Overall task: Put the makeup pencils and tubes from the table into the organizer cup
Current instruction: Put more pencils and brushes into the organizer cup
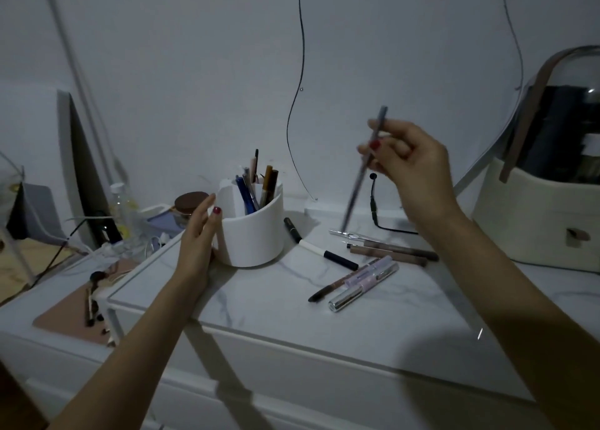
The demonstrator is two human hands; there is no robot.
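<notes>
A white organizer cup (251,238) stands on the marble tabletop (292,306) with several pencils upright in it. My left hand (198,234) lies flat against the cup's left side. My right hand (406,163) is raised to the right of the cup and pinches a long grey makeup pencil (360,176), held nearly upright above the table. Several pencils and tubes lie on the table right of the cup: a black-and-white pen (328,254), brown pencils (393,251), clear lilac tubes (367,280) and a silver-capped tube (344,299).
A cream cosmetics case (545,221) with a clear dome stands at the right. A black cable (376,212) hangs down the wall to the table. Left of the table sit a brown-lidded jar (190,204), a bottle (121,208) and a pink mat (74,312) with brushes.
</notes>
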